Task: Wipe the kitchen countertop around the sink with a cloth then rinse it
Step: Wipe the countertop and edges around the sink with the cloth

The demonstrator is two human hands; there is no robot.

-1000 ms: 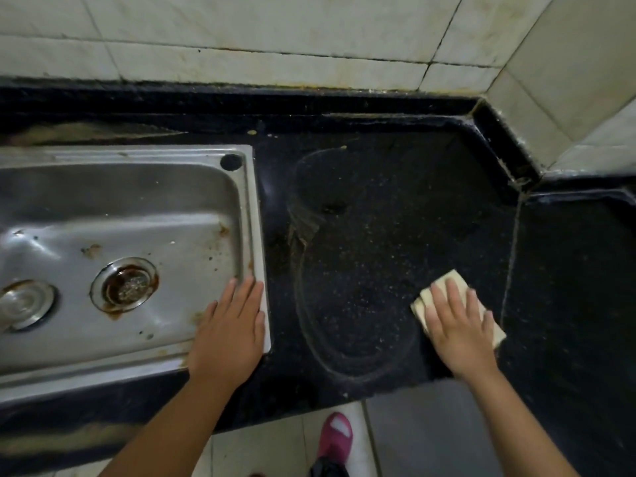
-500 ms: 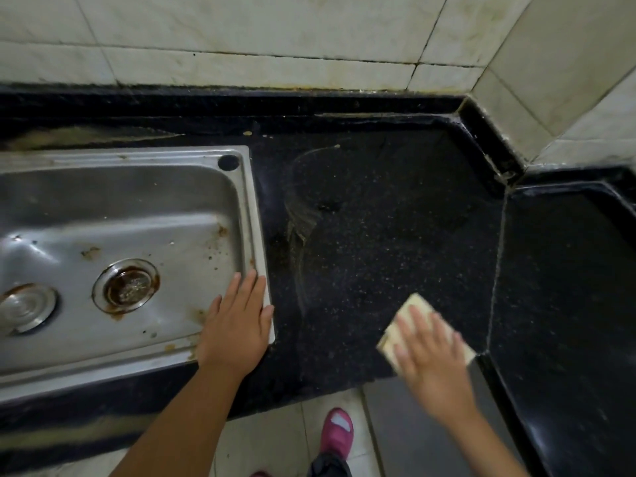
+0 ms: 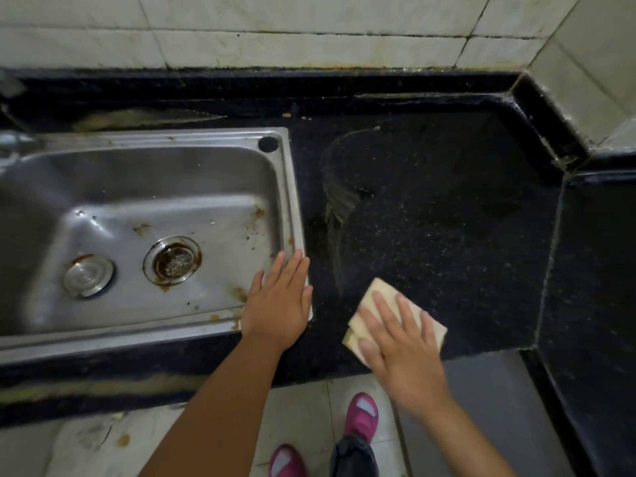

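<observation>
Black countertop [image 3: 430, 218], tiled wall [image 3: 309, 29]

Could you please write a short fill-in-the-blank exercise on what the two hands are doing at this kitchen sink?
1. The right hand presses a folded beige ____ flat on the speckled black stone countertop.
2. The left hand rests on the near right corner of the stainless steel ____.
3. The round metal drain strainer is ringed with brown ____.

Missing words: cloth; sink; rust
</observation>
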